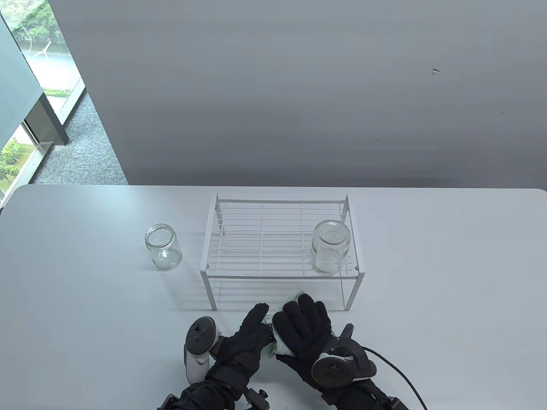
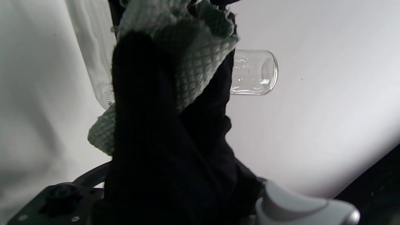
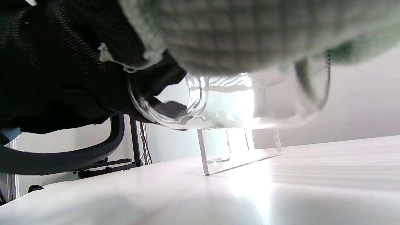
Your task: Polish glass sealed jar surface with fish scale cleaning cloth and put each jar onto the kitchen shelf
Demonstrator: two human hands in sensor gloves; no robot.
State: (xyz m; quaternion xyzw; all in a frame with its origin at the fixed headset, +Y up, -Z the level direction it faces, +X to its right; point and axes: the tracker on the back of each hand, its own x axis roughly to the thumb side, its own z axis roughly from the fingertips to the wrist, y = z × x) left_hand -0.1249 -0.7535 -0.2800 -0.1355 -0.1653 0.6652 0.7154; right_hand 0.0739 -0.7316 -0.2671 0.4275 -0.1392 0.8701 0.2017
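Near the table's front edge both black-gloved hands hold a glass jar point(image 3: 187, 106) on its side, just above the table. In the table view this jar is hidden. My left hand point(image 1: 256, 318) grips its mouth end. My right hand point(image 1: 305, 311) curls over the pale green fish scale cloth point(image 1: 280, 347), wrapping it around the jar's body. The cloth point(image 3: 250, 34) covers the jar's top. A second jar point(image 1: 330, 248) stands at the right end of the white wire shelf point(image 1: 260, 239). A third, open jar point(image 1: 163, 247) stands on the table left of the shelf.
The shelf's front legs point(image 1: 212, 294) stand just beyond my hands. A cable point(image 1: 401, 376) trails from the right wrist towards the front right. The grey table point(image 1: 448, 277) ends at a wall behind; a window point(image 1: 38, 85) lies far left.
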